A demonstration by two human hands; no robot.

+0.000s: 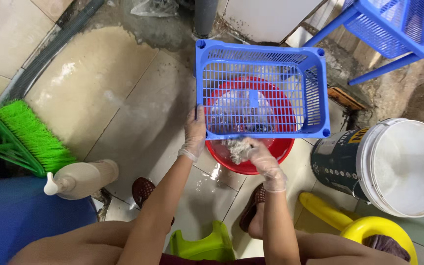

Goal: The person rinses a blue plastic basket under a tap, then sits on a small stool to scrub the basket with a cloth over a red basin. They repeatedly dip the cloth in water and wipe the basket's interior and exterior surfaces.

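Blue basket [263,91] tilted over red basin [251,152] at 12 o'clock of the squatting body. Left hand [194,133] grip closed on basket's near-left corner; right hand [261,156] grip closed on soapy scrubber [235,147] at near rim. Risks, judged: one-corner hold on wet plastic could slip, dropping basket into basin; wet floor [123,108] slick underfoot. Basin contents blurred behind mesh; scrubber mostly hidden by glove; bucket [398,167] at 3 o'clock cut off.

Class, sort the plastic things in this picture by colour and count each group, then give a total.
Blue: 2, the basket held by the left hand and the rack
Red: 1, the basin
Green: 2, the broom and the stool
Yellow: 1, the scoop
Total: 6
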